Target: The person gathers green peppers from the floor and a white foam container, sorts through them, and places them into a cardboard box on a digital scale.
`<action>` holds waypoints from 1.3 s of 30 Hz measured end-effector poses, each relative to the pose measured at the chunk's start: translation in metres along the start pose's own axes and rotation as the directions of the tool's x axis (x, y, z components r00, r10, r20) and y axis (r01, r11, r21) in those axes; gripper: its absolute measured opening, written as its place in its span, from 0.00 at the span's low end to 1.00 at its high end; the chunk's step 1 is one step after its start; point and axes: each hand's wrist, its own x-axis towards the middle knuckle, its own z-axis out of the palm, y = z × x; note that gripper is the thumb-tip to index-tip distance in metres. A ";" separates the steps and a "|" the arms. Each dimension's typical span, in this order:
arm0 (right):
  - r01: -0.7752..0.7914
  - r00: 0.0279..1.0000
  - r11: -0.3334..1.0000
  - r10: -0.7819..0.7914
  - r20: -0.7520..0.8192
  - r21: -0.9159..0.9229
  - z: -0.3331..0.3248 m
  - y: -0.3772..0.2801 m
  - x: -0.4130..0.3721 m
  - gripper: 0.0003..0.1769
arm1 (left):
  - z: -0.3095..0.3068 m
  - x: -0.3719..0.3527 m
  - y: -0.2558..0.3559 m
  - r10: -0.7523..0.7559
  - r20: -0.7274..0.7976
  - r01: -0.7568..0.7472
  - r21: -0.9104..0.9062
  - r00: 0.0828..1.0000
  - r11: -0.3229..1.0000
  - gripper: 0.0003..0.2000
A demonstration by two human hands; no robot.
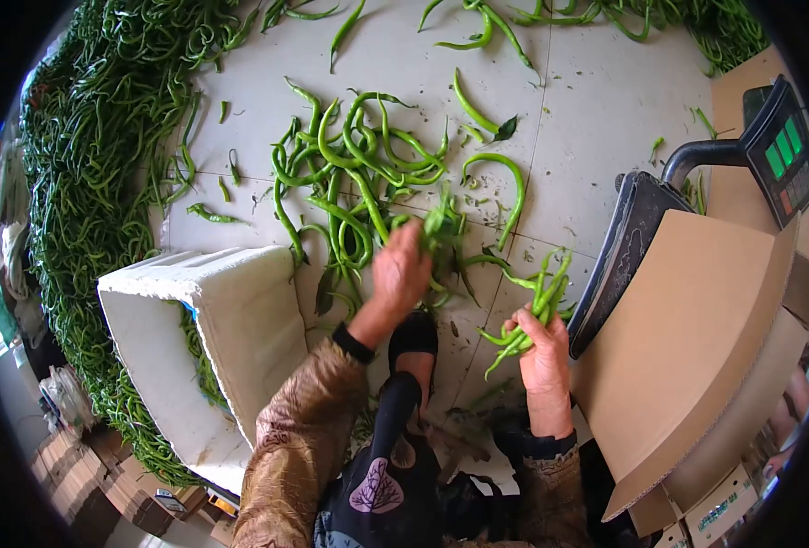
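Note:
My right hand [543,352] is closed around a small bunch of long green chili peppers [540,306], whose tips stick out above and to the left of the fingers. My left hand [400,271] is partly smeared by motion, its fingers curled in. A blurred green clump [438,222] is at its fingertips; whether it is leaves or peppers I cannot make out. Just beyond that hand, a loose pile of curved green chili peppers [341,160] lies on the pale tiled floor [605,119], with leaves and scraps around it.
A large heap of green peppers [85,164] runs along the left. A white foam box [249,310] lies on its side, peppers inside. To the right stand an open cardboard box [678,338] and a scale with a lit display [782,151]. My foot [414,342] is below the pile.

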 end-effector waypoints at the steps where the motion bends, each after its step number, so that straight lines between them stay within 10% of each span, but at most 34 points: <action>1: 0.019 1.000 1.000 -0.019 -0.018 -0.001 -0.003 -0.001 0.000 0.12 | -0.003 -0.008 0.009 0.002 -0.003 -0.002 -0.083 1.000 0.997 0.19; 6: 0.002 0.999 1.000 -0.002 -0.032 0.009 -0.028 -0.001 0.003 0.14 | -0.045 0.029 -0.001 -0.186 -0.091 0.134 -0.408 0.978 0.903 0.16; 13: -0.038 0.999 0.999 0.037 -0.037 -0.025 -0.006 0.005 0.002 0.14 | -0.067 0.147 -0.060 -0.538 -0.364 0.567 -0.032 0.760 0.823 0.35; 21: -0.002 0.999 0.996 -0.002 -0.044 -0.089 0.006 -0.001 -0.003 0.15 | -0.049 0.136 -0.058 -0.299 -0.393 0.288 -0.088 0.869 0.953 0.26; 23: 0.006 0.998 0.996 -0.011 -0.055 -0.086 0.001 -0.004 -0.002 0.15 | -0.088 0.108 -0.031 -0.400 0.034 0.337 -0.606 0.916 0.720 0.18; 26: 0.008 0.999 0.998 -0.010 -0.043 -0.066 -0.008 -0.003 0.001 0.14 | -0.105 0.062 -0.023 -0.381 0.341 0.442 -0.870 0.859 0.219 0.15; 34: 0.054 0.990 0.997 -0.061 0.124 0.058 0.021 -0.030 -0.017 0.13 | -0.101 0.010 0.044 -0.024 0.562 0.499 -0.752 0.827 -0.430 0.16; 39: 0.146 0.963 0.985 -0.163 0.215 0.093 0.036 -0.061 -0.050 0.14 | -0.120 0.001 0.085 0.107 0.604 0.571 -0.660 0.789 -0.488 0.21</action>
